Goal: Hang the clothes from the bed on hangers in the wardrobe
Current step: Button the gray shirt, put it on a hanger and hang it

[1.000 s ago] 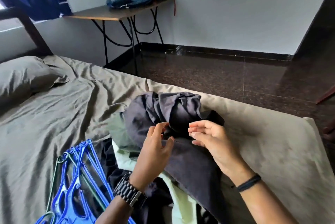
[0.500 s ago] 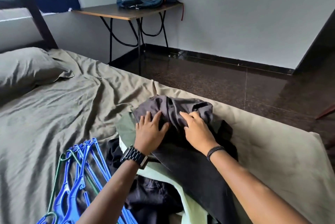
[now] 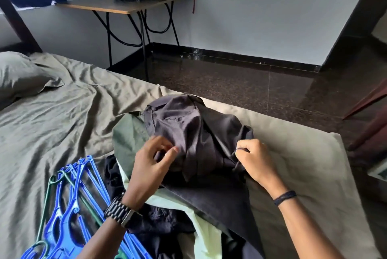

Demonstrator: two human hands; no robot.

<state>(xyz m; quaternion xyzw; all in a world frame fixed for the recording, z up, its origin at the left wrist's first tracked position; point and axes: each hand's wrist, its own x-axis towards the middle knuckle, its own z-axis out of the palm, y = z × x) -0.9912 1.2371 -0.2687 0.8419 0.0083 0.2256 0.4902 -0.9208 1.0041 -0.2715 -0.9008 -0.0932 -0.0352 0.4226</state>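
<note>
A crumpled dark grey shirt [image 3: 188,131] lies on top of a pile of clothes on the bed [image 3: 62,124]. Under it are a green garment [image 3: 127,133], a pale green one [image 3: 205,235] and black ones [image 3: 159,225]. My left hand [image 3: 151,168] pinches the grey shirt's cloth at its left side. My right hand [image 3: 254,159] grips the shirt's edge at its right side. A stack of blue and green plastic hangers [image 3: 69,206] lies on the sheet to the left of the pile.
A pillow [image 3: 18,74] lies at the bed's head, far left. A folding table [image 3: 125,6] with bags stands against the far wall. Dark tiled floor [image 3: 240,89] runs beyond the bed's edge. A dark door frame [image 3: 354,17] rises at the right.
Both hands pressed down on the bunched grey shirt, then drew apart; the left now pinches its left side, the right grips its right edge. The shirt is spread wider.
</note>
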